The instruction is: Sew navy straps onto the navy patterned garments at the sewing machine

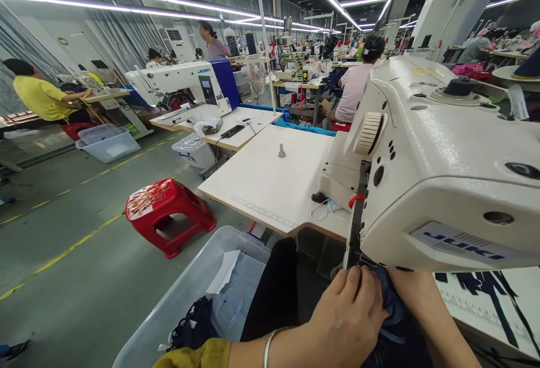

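A white JUKI sewing machine (447, 182) fills the right side. Under its head, at the lower end of the needle-side parts (356, 221), my left hand (350, 312) has its fingers bent and pressed together on dark navy fabric (394, 314). A bangle (269, 350) circles my left wrist. My right hand (403, 281) reaches in under the head from the right, beside the same fabric. Its fingers are hidden behind the machine and cloth, and the fabric's edge at the needle is also out of sight.
A white sewing table (261, 171) extends beyond the machine, bearing a small grey cone-shaped piece (282, 151). Left of my legs stands a clear plastic bin (169, 300) with dark fabric inside. A red stool (169, 210) is farther left. Dark strips (485, 295) lie at the right. Co-workers sit beyond.
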`<state>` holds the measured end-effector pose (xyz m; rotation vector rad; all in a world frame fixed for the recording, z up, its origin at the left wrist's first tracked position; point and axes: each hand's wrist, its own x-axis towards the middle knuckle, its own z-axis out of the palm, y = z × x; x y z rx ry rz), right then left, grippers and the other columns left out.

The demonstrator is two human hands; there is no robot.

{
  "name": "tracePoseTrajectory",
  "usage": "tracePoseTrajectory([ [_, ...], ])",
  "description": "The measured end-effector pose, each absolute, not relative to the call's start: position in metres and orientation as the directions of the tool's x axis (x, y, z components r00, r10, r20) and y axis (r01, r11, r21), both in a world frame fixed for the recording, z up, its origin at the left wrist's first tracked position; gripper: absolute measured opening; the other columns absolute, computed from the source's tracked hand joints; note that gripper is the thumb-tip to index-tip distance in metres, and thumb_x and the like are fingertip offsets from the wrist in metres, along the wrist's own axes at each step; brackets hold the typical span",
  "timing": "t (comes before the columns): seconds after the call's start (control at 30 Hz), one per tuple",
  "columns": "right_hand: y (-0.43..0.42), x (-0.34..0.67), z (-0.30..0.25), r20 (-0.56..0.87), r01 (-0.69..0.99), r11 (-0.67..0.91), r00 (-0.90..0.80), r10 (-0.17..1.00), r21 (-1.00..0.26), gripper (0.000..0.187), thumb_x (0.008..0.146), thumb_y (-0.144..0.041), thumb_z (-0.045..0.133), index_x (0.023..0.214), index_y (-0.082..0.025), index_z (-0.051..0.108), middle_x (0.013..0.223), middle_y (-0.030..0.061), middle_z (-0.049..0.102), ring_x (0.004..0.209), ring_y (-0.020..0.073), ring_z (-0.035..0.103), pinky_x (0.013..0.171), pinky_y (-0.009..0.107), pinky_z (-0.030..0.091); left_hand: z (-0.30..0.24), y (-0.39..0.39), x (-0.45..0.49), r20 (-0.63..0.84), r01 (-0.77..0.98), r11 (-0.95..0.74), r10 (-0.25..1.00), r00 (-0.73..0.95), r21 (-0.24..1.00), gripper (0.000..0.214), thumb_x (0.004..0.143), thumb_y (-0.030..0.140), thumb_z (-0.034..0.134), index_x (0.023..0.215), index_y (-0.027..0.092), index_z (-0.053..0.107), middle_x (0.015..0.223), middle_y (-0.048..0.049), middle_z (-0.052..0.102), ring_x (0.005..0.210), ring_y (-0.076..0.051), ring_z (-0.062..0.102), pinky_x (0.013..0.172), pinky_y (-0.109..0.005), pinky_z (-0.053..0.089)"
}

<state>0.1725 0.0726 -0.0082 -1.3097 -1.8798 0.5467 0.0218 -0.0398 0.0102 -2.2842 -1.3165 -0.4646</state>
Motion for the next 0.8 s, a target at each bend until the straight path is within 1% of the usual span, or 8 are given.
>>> tracePoseTrajectory([
  [0.07,0.074,0.175,-0.013,0.345,0.591,0.383,-0.183,0.921,-0.710,0.031,0.076,-0.047,0.050,0.050,-0.029,0.050,0.058,0.0105,0.062,0.098,0.0396,0.060,0.093,0.061,0.041,0.011,-0.040,0.020,0.495,0.866,-0.446,0.713,0.497,-0.228,0.043,0.102,0.035,0.041,0.130,0.007,0.056,0.127,-0.0145,0.056,0.111,-0.023,0.054,0.095,-0.033,0.041],
  [0.17,0.076,0.180,-0.017,0.336,0.576,0.379,-0.185,0.924,-0.725,0.020,0.074,-0.045,0.055,0.067,-0.028,0.063,0.074,0.0085,0.071,0.102,0.0356,0.061,0.093,0.053,0.046,0.012,-0.040,0.019,0.499,0.860,-0.459,0.704,0.505,-0.223,0.042,0.101,0.036,0.043,0.130,0.007,0.056,0.126,-0.0129,0.055,0.110,-0.022,0.054,0.094,-0.033,0.042],
  [0.23,0.077,0.182,-0.017,0.332,0.569,0.375,-0.183,0.925,-0.732,0.022,0.075,-0.045,0.056,0.080,-0.027,0.068,0.085,0.0073,0.073,0.107,0.0334,0.061,0.093,0.048,0.049,0.012,-0.039,0.020,0.506,0.862,-0.463,0.703,0.500,-0.207,0.041,0.101,0.036,0.044,0.129,0.008,0.057,0.125,-0.0116,0.056,0.110,-0.022,0.053,0.095,-0.033,0.041],
  [0.33,0.077,0.183,-0.015,0.363,0.569,0.401,-0.185,0.913,-0.718,0.029,0.077,-0.045,0.054,0.089,-0.025,0.071,0.094,0.0079,0.074,0.110,0.0326,0.061,0.094,0.046,0.049,0.011,-0.037,0.023,0.521,0.871,-0.460,0.708,0.477,-0.172,0.039,0.101,0.033,0.043,0.127,0.009,0.058,0.122,-0.0100,0.058,0.109,-0.022,0.053,0.095,-0.032,0.040],
  [0.43,0.077,0.183,-0.015,0.426,0.588,0.454,-0.198,0.883,-0.669,0.030,0.080,-0.043,0.053,0.094,-0.024,0.072,0.098,0.0082,0.075,0.112,0.0326,0.061,0.095,0.047,0.049,0.007,-0.035,0.027,0.536,0.882,-0.447,0.712,0.453,-0.150,0.038,0.101,0.031,0.043,0.127,0.008,0.058,0.121,-0.0099,0.059,0.109,-0.023,0.053,0.095,-0.033,0.040],
  [0.53,0.079,0.182,-0.019,0.465,0.607,0.484,-0.204,0.861,-0.630,0.029,0.083,-0.041,0.052,0.098,-0.025,0.071,0.097,0.0083,0.075,0.109,0.0335,0.062,0.094,0.050,0.050,0.005,-0.033,0.030,0.547,0.891,-0.437,0.718,0.430,-0.126,0.038,0.101,0.032,0.043,0.126,0.007,0.058,0.120,-0.0101,0.059,0.108,-0.023,0.053,0.096,-0.033,0.039],
  [0.67,0.081,0.178,-0.027,0.483,0.615,0.497,-0.206,0.851,-0.612,0.027,0.086,-0.038,0.051,0.098,-0.025,0.071,0.093,0.0099,0.075,0.108,0.0353,0.063,0.092,0.053,0.051,0.006,-0.031,0.031,0.547,0.892,-0.441,0.724,0.421,-0.102,0.040,0.101,0.034,0.043,0.126,0.007,0.058,0.119,-0.0098,0.059,0.108,-0.023,0.053,0.096,-0.033,0.039],
  [0.8,0.083,0.178,-0.030,0.493,0.624,0.510,-0.220,0.842,-0.592,0.027,0.087,-0.035,0.052,0.104,-0.024,0.070,0.095,0.0119,0.073,0.106,0.0371,0.062,0.090,0.057,0.051,0.008,-0.031,0.030,0.543,0.891,-0.442,0.725,0.424,-0.106,0.040,0.101,0.035,0.044,0.125,0.007,0.058,0.120,-0.0095,0.059,0.108,-0.022,0.053,0.096,-0.032,0.039],
])
